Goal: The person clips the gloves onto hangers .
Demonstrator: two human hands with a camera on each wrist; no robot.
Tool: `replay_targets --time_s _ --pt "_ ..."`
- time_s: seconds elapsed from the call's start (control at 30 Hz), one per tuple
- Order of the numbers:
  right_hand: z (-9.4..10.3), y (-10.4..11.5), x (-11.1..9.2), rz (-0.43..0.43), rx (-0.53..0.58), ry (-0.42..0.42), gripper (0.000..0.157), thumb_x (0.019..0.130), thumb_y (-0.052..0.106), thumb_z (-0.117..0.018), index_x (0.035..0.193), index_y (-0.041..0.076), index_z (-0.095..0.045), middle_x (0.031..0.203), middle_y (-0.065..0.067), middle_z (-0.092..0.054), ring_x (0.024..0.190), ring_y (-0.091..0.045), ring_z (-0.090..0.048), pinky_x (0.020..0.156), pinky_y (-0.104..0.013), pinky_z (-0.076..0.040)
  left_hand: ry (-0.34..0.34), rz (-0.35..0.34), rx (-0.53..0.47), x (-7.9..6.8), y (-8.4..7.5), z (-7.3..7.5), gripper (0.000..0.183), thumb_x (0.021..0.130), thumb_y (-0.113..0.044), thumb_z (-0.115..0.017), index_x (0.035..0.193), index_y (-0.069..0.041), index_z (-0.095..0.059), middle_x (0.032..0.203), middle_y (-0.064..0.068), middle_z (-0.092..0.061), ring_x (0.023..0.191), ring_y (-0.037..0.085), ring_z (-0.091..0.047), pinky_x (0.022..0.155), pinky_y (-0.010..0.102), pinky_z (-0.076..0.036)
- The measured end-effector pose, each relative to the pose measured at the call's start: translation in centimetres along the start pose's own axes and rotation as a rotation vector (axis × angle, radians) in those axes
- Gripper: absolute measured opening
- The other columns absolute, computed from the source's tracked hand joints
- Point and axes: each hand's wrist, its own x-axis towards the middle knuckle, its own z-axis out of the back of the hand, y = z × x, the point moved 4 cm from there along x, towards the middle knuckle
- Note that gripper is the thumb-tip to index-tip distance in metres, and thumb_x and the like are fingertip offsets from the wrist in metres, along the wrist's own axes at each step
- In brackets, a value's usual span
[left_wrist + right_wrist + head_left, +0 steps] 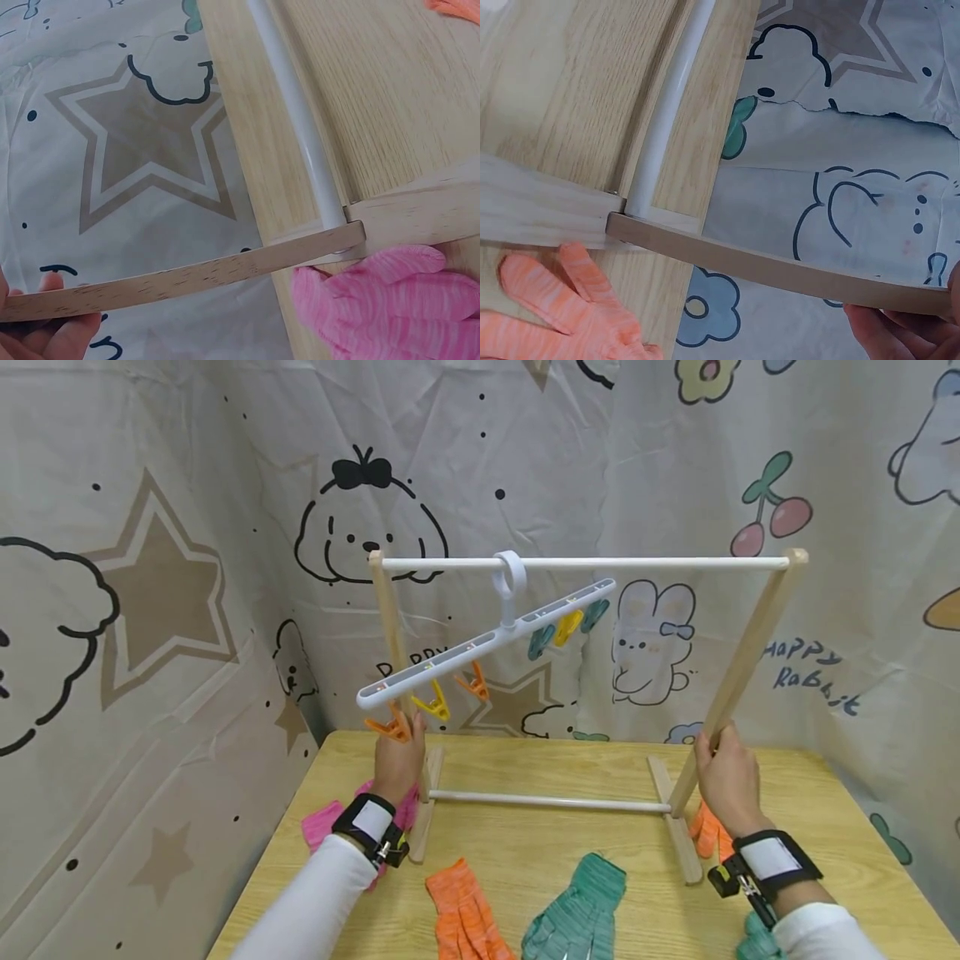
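A small wooden drying rack stands on the table, with a white top rail (pixel 645 563) and a white lower rail (pixel 547 801). My left hand (pixel 399 760) grips its left wooden post (pixel 187 274); my right hand (pixel 727 777) grips the right wooden post (pixel 780 268). From the top rail hangs a white clip hanger (pixel 480 647), its left end lower and nearer in view. Orange clothespins (pixel 474 682), yellow clothespins (pixel 567 628) and teal clothespins (pixel 540 642) dangle from it, with no glove in them. One orange clothespin partly covers my left hand.
On the table lie an orange glove (pixel 467 910) and a green glove (pixel 576 910) in front. Pink gloves (pixel 397 304) lie by the left foot, another orange glove (pixel 577 307) by the right foot. A green glove (pixel 759 939) shows near my right wrist. A printed curtain (pixel 540 460) hangs behind.
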Motion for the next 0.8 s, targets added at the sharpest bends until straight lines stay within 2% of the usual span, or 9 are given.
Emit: replay_targets --time_s 0.17,0.47,0.7,0.8 --pt "-0.13 -0.07 -0.07 -0.008 0.001 -0.004 0.031 0.109 0.025 -0.041 0.12 -0.004 -0.049 0.103 -0.035 -0.066 0.084 -0.047 -0.07 0.049 -0.035 -0.052 -0.005 -0.015 0.011 0.0 0.23 -0.18 0.025 0.103 -0.017 -0.053 0.087 0.0 -0.062 0.072 0.019 -0.062 0.064 0.038 -0.06 0.061 0.051 -0.049" --pt "-0.41 -0.41 -0.2 -0.024 -0.01 0.008 0.032 0.109 0.026 -0.039 0.121 -0.003 -0.047 0.103 -0.034 -0.066 0.083 -0.046 -0.07 0.051 -0.036 -0.051 0.008 -0.013 0.024 -0.13 0.19 -0.26 0.023 0.103 -0.015 -0.055 0.087 0.0 -0.053 0.069 0.014 -0.055 0.059 0.032 -0.054 0.055 0.044 -0.045" --pt "-0.49 -0.52 -0.11 -0.003 -0.019 -0.007 0.031 0.109 0.025 -0.038 0.12 -0.003 -0.046 0.102 -0.035 -0.066 0.084 -0.047 -0.07 0.054 -0.043 -0.055 0.001 -0.025 0.044 -0.07 -0.07 -0.25 0.025 0.103 -0.016 -0.055 0.084 0.0 -0.051 0.065 0.01 -0.048 0.057 0.033 -0.052 0.054 0.044 -0.044" --pt "-0.6 -0.51 -0.01 0.011 -0.014 -0.011 0.031 0.109 0.024 -0.038 0.12 -0.004 -0.045 0.101 -0.035 -0.066 0.081 -0.047 -0.07 0.052 -0.041 -0.053 -0.004 -0.027 0.044 -0.04 -0.04 -0.22 0.025 0.103 -0.015 -0.055 0.083 0.0 -0.051 0.065 0.011 -0.049 0.057 0.032 -0.052 0.053 0.043 -0.043"
